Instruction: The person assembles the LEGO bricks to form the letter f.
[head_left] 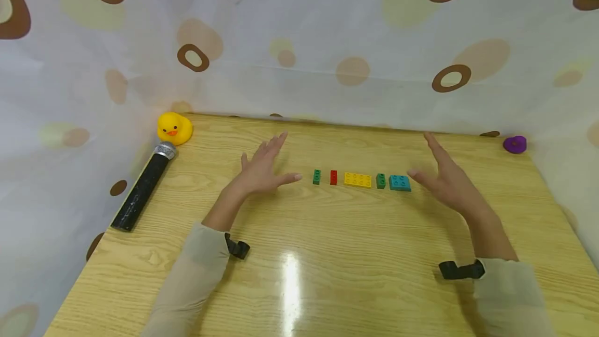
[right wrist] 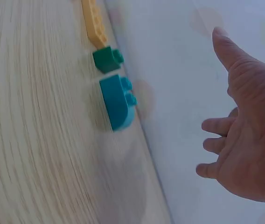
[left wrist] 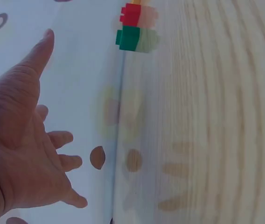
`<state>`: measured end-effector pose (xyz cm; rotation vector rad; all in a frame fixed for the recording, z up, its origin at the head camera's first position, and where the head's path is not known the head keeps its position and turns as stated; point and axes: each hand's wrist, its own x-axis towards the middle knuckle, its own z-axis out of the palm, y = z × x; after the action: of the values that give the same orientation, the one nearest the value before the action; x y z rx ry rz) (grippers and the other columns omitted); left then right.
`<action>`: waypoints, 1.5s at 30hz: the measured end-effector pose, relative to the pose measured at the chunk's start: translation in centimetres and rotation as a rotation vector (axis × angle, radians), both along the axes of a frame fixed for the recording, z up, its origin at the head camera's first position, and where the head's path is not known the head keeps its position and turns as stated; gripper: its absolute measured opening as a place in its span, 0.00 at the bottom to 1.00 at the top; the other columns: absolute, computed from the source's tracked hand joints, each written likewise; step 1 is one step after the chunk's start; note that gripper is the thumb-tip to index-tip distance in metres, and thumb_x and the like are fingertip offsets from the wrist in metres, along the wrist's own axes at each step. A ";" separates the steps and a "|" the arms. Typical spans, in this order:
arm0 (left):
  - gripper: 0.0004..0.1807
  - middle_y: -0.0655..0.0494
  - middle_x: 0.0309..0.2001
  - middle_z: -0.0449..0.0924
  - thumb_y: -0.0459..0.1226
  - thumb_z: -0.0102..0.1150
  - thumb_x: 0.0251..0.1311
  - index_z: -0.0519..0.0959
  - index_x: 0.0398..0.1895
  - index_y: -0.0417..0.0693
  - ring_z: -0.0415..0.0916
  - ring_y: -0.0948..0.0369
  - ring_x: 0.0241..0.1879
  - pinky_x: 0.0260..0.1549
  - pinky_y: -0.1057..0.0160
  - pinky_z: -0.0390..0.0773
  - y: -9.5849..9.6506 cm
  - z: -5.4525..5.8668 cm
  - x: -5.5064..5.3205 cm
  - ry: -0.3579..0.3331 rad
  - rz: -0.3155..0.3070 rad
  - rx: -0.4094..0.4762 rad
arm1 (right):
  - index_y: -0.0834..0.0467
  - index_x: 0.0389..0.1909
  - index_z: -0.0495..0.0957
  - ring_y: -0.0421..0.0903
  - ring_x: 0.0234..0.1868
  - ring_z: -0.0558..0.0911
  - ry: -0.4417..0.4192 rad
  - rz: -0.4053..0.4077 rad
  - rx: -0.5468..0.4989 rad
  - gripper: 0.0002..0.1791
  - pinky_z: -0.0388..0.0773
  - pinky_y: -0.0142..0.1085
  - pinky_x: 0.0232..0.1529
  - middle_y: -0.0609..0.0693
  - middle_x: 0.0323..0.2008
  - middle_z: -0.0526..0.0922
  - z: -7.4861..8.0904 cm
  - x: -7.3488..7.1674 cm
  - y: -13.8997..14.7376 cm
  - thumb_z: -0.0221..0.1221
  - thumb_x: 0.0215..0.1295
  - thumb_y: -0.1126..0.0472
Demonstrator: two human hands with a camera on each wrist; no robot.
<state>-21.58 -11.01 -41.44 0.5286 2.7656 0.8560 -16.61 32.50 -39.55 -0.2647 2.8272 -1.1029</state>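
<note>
Five separate toy building bricks form a row across the wooden table: a green brick [head_left: 316, 177], a red brick [head_left: 334, 177], a long yellow brick [head_left: 357, 180], a second green brick [head_left: 381, 181] and a blue brick [head_left: 400, 183] with one rounded side [right wrist: 117, 102]. My left hand [head_left: 262, 170] hovers left of the row, fingers spread, its thumb toward the first green brick [left wrist: 129, 38]. At the other end my right hand [head_left: 449, 181] is held over the table, thumb toward the blue brick. Neither hand holds anything.
A yellow rubber duck [head_left: 174, 128] sits at the back left corner, with a black microphone [head_left: 144, 186] lying in front of it. At the back right is a small purple toy [head_left: 515, 144]. Spotted cloth [head_left: 318, 35] hangs behind the table [head_left: 346, 274] and at its sides.
</note>
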 end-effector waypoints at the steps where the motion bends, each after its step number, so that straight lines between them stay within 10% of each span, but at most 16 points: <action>1: 0.58 0.55 0.84 0.39 0.67 0.61 0.59 0.32 0.82 0.76 0.35 0.43 0.82 0.68 0.22 0.29 0.1 0.1 0.0 -0.012 -0.011 0.028 | 0.30 0.81 0.31 0.72 0.79 0.43 -0.019 -0.001 -0.009 0.49 0.47 0.76 0.68 0.57 0.83 0.40 0.2 0.0 -0.4 0.56 0.74 0.43; 10: 0.51 0.54 0.78 0.61 0.56 0.65 0.64 0.46 0.83 0.65 0.58 0.48 0.77 0.70 0.25 0.28 1.1 0.4 -0.1 -0.098 -0.009 0.138 | 0.40 0.81 0.50 0.67 0.77 0.58 -0.016 0.035 -0.032 0.42 0.60 0.71 0.67 0.56 0.76 0.66 0.0 -0.8 -4.5 0.58 0.73 0.41; 19: 0.41 0.54 0.73 0.70 0.50 0.67 0.64 0.61 0.79 0.63 0.57 0.48 0.78 0.73 0.29 0.30 3.0 -0.4 -0.7 -0.156 -0.003 0.144 | 0.49 0.78 0.63 0.64 0.71 0.70 -0.017 0.105 0.004 0.37 0.65 0.64 0.68 0.57 0.75 0.68 -1.4 -2.1 -8.8 0.61 0.72 0.45; 27: 0.34 0.53 0.72 0.71 0.48 0.69 0.63 0.72 0.73 0.61 0.63 0.50 0.75 0.71 0.48 0.67 4.6 -1.1 -1.4 -0.200 -0.033 0.095 | 0.55 0.72 0.71 0.67 0.76 0.61 -0.004 0.158 0.186 0.30 0.58 0.65 0.72 0.64 0.72 0.69 -2.4 -3.1 -12.4 0.62 0.72 0.53; 35: 0.26 0.49 0.74 0.69 0.48 0.66 0.65 0.78 0.67 0.60 0.47 0.42 0.80 0.76 0.42 0.53 5.2 -1.4 -1.6 -0.175 -0.063 0.010 | 0.58 0.68 0.75 0.66 0.74 0.66 0.053 0.202 0.283 0.27 0.53 0.65 0.74 0.62 0.67 0.76 -3.4 -3.5 -14.0 0.64 0.70 0.57; 45: 0.23 0.54 0.73 0.70 0.52 0.61 0.68 0.79 0.66 0.64 0.51 0.43 0.79 0.76 0.37 0.49 5.9 -1.5 -1.9 -0.098 -0.107 -0.088 | 0.57 0.64 0.79 0.66 0.73 0.67 0.062 0.206 0.276 0.23 0.55 0.65 0.74 0.61 0.64 0.79 -3.8 -4.1 -14.4 0.64 0.70 0.56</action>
<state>-23.51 -5.12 -42.97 0.5963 2.6459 0.7129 -20.69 18.09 -43.38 -0.5580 2.8781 -0.6662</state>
